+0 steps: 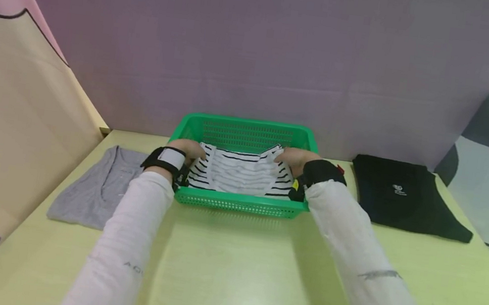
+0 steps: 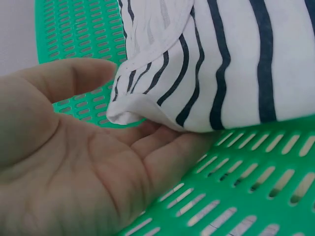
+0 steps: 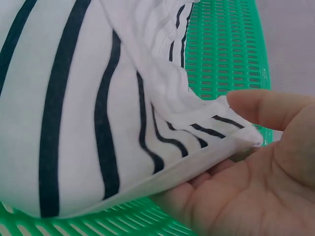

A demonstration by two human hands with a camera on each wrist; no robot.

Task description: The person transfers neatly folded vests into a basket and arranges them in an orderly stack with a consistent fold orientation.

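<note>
A folded white shirt with black stripes lies in a green plastic basket at the middle of the table. My left hand is at the shirt's left edge and my right hand at its right edge. In the left wrist view the left hand lies palm up, its straight fingers slid under the shirt, the thumb just off the fabric corner. In the right wrist view the right hand likewise has its fingers beneath the shirt, thumb beside the corner. Fingertips are hidden under the cloth.
A grey shirt lies flat on the yellow-green table to the basket's left. A folded black shirt lies to its right. A purple backdrop stands behind the basket, with printed panels at both sides.
</note>
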